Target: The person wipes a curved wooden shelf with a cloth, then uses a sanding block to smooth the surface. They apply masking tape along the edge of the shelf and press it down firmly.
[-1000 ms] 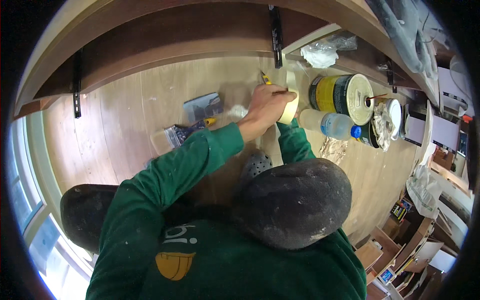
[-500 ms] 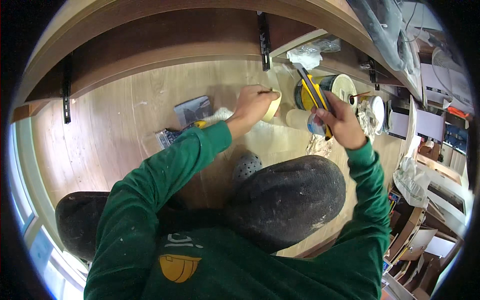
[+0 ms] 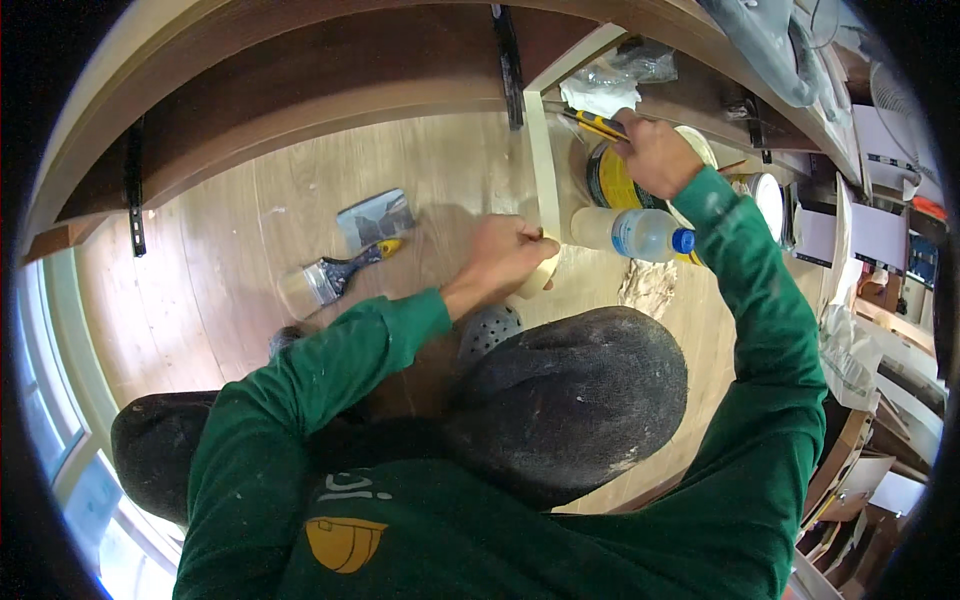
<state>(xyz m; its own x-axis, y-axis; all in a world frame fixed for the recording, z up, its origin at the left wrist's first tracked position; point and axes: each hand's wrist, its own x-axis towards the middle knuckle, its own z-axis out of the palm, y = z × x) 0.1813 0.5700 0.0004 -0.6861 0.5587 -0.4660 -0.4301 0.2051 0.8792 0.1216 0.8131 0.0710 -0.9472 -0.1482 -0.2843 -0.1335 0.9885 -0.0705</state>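
Observation:
A roll of pale yellow masking tape [image 3: 540, 281] is gripped in my left hand [image 3: 503, 260], fingers closed round it. From the roll a strip of tape [image 3: 543, 165] runs taut up to the edge of the brown cabinet [image 3: 410, 112]. My right hand [image 3: 662, 158] is wrapped round a yellow and black utility knife [image 3: 600, 125]. Its front end points left, close to the upper part of the strip; whether the blade touches the tape I cannot tell. Below my right hand lies a clear bottle with a blue cap [image 3: 684, 241].
A paintbrush [image 3: 340, 276] and a flat grey packet [image 3: 375, 220] lie on the wooden floor to the left. On the right are a black and yellow can [image 3: 612, 180], a white bucket [image 3: 768, 203] and a crumpled wrapper [image 3: 648, 286]. Clear plastic [image 3: 625, 68] sits inside the cabinet.
My right hand has carried the knife up and left to the cabinet edge. My left hand has lowered slightly with the tape roll, and the strip now shows stretched above it.

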